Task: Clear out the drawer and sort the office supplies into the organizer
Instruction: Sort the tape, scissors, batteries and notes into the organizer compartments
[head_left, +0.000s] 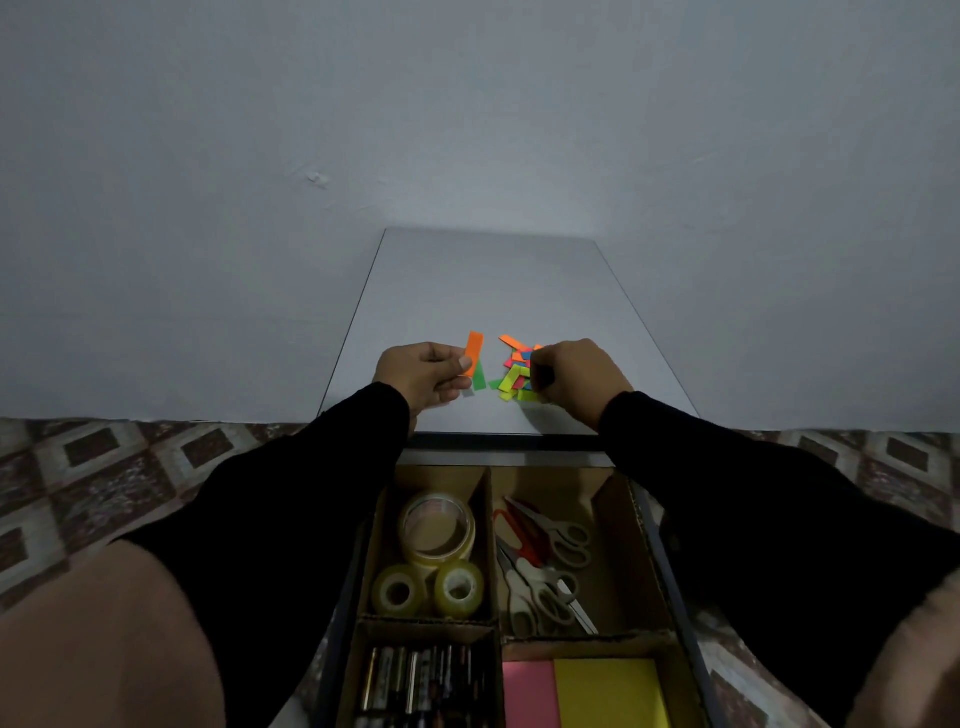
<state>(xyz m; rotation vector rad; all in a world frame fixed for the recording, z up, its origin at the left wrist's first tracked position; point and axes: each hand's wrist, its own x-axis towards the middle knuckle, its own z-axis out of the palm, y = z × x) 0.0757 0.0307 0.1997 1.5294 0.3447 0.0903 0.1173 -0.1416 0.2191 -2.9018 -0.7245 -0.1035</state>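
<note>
Sticky flags (514, 371), thin neon paper strips, lie heaped on a smooth white bench (467, 291). The left hand (423, 376) pinches orange and green strips (474, 361); the right hand (574, 371) curls over the heap. Below, a cardboard organizer (491, 525) holds glossy tape rolls (436, 553), scissors (545, 564), batteries (421, 680) and flat note pads (584, 693).
</note>
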